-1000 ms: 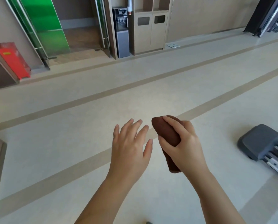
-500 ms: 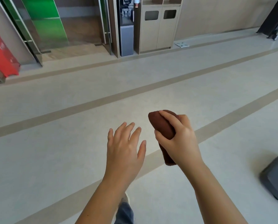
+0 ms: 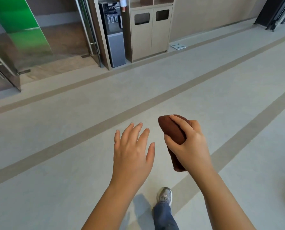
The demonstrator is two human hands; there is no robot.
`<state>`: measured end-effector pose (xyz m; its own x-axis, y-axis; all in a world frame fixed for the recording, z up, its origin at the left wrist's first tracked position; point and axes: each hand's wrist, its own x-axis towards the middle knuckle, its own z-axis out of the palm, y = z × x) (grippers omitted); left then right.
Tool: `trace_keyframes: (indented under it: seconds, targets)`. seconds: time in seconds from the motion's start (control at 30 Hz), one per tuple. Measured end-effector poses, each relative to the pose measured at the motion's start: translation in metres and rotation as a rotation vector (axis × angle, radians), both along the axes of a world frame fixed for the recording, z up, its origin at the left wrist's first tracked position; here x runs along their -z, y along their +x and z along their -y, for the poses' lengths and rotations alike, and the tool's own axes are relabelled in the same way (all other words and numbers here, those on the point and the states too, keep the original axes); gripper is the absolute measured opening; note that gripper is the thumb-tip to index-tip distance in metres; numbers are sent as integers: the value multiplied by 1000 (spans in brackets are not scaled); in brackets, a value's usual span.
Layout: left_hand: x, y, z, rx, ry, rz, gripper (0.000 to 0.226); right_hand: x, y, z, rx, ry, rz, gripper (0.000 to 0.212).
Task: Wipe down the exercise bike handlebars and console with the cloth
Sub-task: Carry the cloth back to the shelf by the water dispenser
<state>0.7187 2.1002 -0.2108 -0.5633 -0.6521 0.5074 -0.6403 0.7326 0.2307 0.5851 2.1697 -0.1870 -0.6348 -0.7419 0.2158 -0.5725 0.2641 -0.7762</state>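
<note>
The rolled dark brown terry cloth [image 3: 172, 131] is off the floor, gripped in the right hand [image 3: 190, 146]. The fingers curl over its upper end, the thumb presses across its middle, and its lower end pokes out beneath the palm. The left hand [image 3: 131, 151] hovers just beside it, palm down, fingers straight and spread, holding nothing and not touching the cloth. Below them a grey trainer [image 3: 164, 195], on a leg in blue jeans, stands on the pale grey floor with tan stripes [image 3: 55, 188].

No exercise bike, handlebar or console shows anywhere, so I judge the wiping not yet begun and the cloth merely carried.

Several things could go wrong from here:

- **Poor coverage:** Used as a tight roll, the cloth would probably meet the bars with only a narrow strip and leave patches of the console untouched. It likely needs opening out, a job the free left hand could take.
- **Dropped cloth:** The grip covers mostly the upper half. The loose lower end could unroll or slip, and the cloth could land on the floor and pick up grit that might scratch a screen.
- **Tripping:** With the view tipped down at the hands, the flat white floor scale [image 3: 178, 46] by the beige cabinet with two dark slots [image 3: 148, 35] is a trip risk. So is the dark equipment frame [image 3: 274, 12] at the far right corner of the floor. Both lie well apart from the foot.
</note>
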Motion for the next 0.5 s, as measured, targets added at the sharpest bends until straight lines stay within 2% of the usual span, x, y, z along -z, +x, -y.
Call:
trace_keyframes:
  seconds: [0.3, 0.5]
  targets:
    - [-13, -201, 180, 11, -68, 57, 42, -10, -191, 167, 30, -47, -16, 50]
    - [-22, -290, 283, -52, -68, 94, 49, -22, -284, 276, 23, -20, -25, 51]
